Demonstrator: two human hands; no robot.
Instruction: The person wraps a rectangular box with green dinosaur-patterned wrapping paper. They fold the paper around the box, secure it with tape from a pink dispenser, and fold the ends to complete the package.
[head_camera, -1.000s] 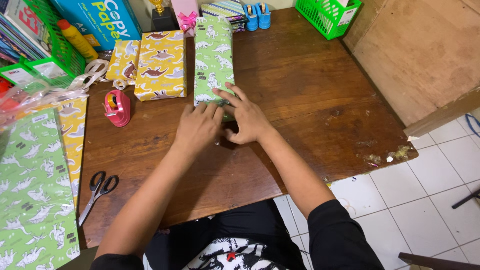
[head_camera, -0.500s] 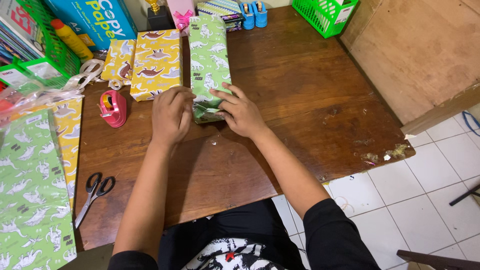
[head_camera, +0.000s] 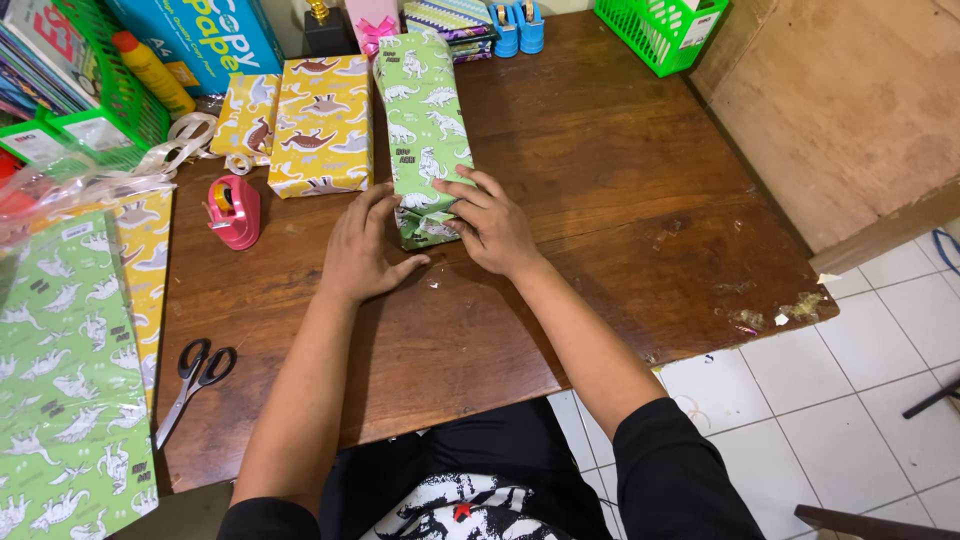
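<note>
The green box is lying lengthwise on the table, already covered in paper along its whole length, and only the near end, where the folds are coming together, is looking unfinished. The right hand is pressing its bent fingers onto that end, pinching the folded flap. The left hand is resting flat beside the end with fingers loose, grasping nothing.
</note>
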